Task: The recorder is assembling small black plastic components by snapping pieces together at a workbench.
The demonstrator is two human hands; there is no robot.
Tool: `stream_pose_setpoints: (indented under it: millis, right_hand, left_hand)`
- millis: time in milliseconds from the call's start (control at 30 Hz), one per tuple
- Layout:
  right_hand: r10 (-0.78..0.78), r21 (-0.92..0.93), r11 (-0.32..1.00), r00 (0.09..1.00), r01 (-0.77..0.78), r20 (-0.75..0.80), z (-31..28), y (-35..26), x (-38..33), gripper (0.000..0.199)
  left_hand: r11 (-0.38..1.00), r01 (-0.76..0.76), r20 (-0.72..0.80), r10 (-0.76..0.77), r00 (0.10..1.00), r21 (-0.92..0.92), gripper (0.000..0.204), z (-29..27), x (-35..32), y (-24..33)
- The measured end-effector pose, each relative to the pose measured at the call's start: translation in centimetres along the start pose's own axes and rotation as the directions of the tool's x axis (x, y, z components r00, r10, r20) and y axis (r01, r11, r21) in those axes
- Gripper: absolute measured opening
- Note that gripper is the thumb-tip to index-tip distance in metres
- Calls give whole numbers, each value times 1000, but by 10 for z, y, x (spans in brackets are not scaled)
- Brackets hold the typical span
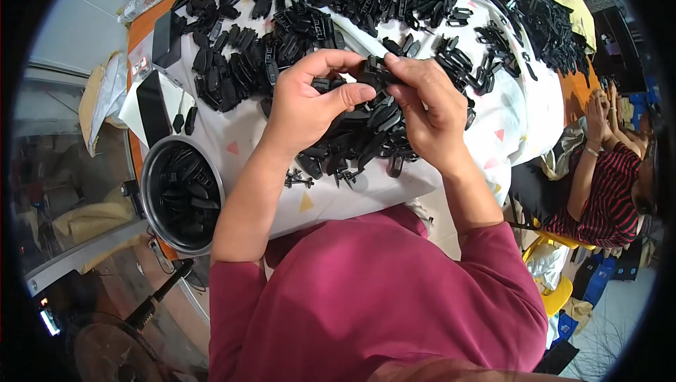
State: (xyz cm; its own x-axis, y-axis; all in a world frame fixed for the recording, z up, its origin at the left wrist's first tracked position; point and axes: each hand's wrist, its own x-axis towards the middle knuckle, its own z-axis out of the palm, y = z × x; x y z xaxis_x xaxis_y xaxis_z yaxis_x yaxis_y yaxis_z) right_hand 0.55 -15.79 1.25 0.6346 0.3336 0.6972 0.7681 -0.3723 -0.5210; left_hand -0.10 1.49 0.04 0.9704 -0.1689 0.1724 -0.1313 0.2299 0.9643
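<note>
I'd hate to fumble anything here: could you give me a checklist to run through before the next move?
1. Small black plastic part gripped by left hand and right hand: ok.
2. Held part undamaged: cannot tell; fingers hide much of it.
3. Bare space beneath the hands: not ok; loose black plastic pieces lie there.
4. Round silver metal bowl upright: ok; black contents inside.
5. Both hands apart from the bowl: ok.
</note>
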Motion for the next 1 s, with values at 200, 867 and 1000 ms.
stream_pose_setpoints:
  millis: [200, 867, 1000]
  right_hand:
    - [-31, -47, 998, 999, 32, 22, -10, -5, 1, 34]
    - [454, 254, 859, 891, -445, 24, 18, -6, -20, 34]
    - [418, 278, 846, 889, -456, 187, 30, -19, -22, 21]
  left_hand:
    - [993, 67, -32, -71, 997, -100, 30, 6, -3, 4]
    - [919, 89, -161, -162, 973, -385, 26, 18, -10, -8]
    - [739, 159, -66, -265, 962, -655, 25, -6, -30, -8]
